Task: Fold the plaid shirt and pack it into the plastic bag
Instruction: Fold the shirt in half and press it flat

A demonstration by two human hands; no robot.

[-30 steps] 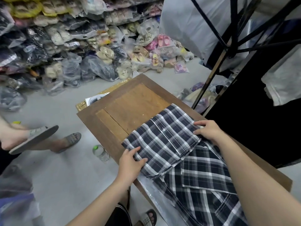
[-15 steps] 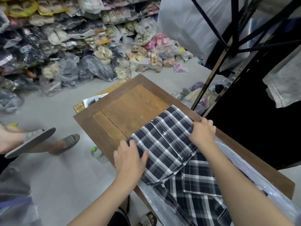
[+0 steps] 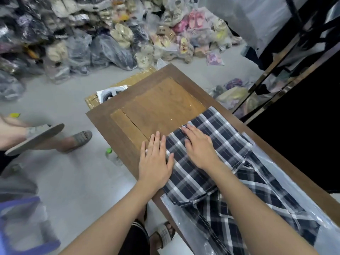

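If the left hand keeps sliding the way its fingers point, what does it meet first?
Likely nothing: the left hand points across bare wooden table, which looks free to its far edge.

Woven cloth, matt, on the plaid shirt (image 3: 217, 144). Clear, glossy plastic film, creased, for the plastic bag (image 3: 276, 168). Wood on the table (image 3: 161, 105): darker matt frame, lighter inset panel with visible grain and a crack. Crinkled shiny plastic wrapping on the heap of packed footwear (image 3: 110, 34). Smooth, matt grey floor (image 3: 60, 100).
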